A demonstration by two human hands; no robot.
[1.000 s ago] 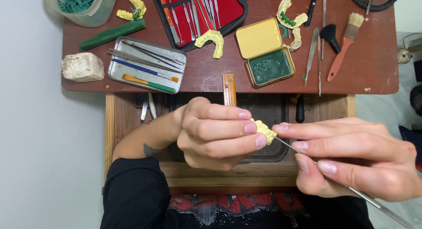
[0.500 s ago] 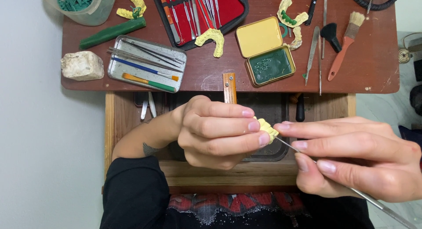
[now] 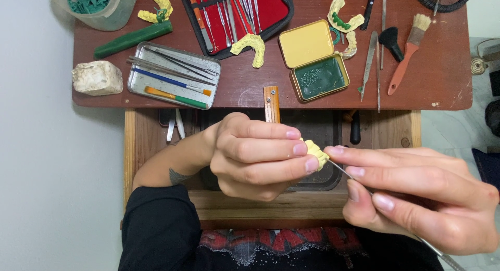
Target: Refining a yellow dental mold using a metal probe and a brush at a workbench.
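My left hand pinches a small yellow dental cast at its fingertips, above the open drawer. My right hand grips a thin metal carving tool, long axis slanting up-left, tip touching the cast's right side.

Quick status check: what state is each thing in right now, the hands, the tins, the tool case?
Left hand: shut on yellow cast.
Right hand: shut on thin metal tool, tip at the cast.
Yellow tin: open, green wax inside.
Tool case: open.
Metal tray: uncovered, tools inside.
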